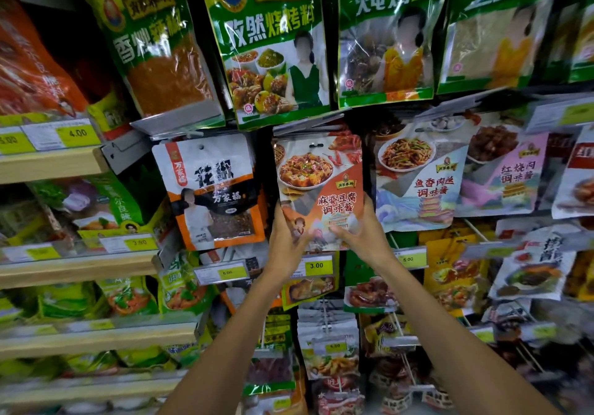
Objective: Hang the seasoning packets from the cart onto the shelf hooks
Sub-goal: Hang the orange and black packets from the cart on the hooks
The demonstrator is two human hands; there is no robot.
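**Both hands holding a mapo tofu seasoning packet up against the hanging display**

Head view: two bare arms are reaching up from the bottom of the frame toward a wall of hanging packets. The left hand (287, 237) is gripping the lower left edge of the mapo tofu packet (319, 186), fingers wrapping its side and thumb lying across the front. The right hand (360, 233) is grasping the lower right corner of the same packet, thumb spread over the printed front, fingers behind. The packet is standing upright, its top with the hang slot sitting just under a grey price rail (308, 123); whether the slot is actually on a hook cannot be told, as the hook itself is hidden.

Just to the left, a white and orange peppercorn packet (210, 189) is hanging, close beside the held one but not touching it. To the right, a fish-flavoured pork packet (418, 176) is hanging next to a pink braised pork packet (511, 173). Above, a row of large green packets (273, 44) is filling the top of the frame. A yellow price tag reading 3.00 (316, 265) is showing directly below the hands, between the two wrists. Wooden shelves (48, 165) with more goods are running along the left side. The cart is not in view.
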